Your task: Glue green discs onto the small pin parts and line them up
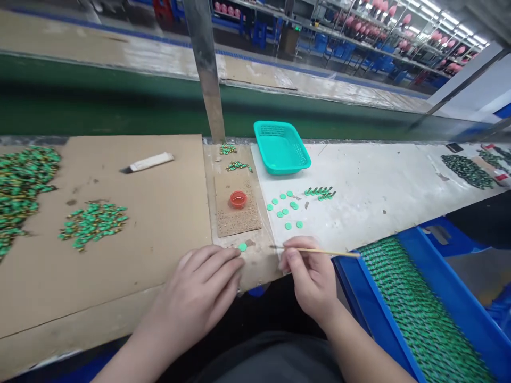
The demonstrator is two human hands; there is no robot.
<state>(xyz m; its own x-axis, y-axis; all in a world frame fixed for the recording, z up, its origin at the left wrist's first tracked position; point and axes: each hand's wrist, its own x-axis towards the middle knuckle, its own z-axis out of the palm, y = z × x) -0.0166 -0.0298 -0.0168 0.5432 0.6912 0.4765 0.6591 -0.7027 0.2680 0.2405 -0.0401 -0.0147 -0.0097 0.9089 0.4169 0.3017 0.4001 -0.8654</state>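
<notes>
My right hand (309, 274) is closed around the thin wooden handle of a paintbrush (331, 252), whose dark tip points left. A light green disc (242, 247) is at the fingertips of my left hand (203, 282), near the table's front edge. The left fingers are bent and close together, and the thumb is hidden under them. Beyond the disc, a small red cup (238, 199) holding some liquid stands on a speckled board (239, 222). More green discs (285, 211) lie spread on the white sheet to the right, beside a row of small green-and-brown pieces (320, 192).
A turquoise basket (281, 151) stands at the back. Piles of green-and-gold pieces (95, 223) and a wrapped blade-like tool (150, 161) lie on the cardboard at left. A metal post (207, 80) rises behind the table. At lower right is a blue tray (383, 306) with rows of green pieces.
</notes>
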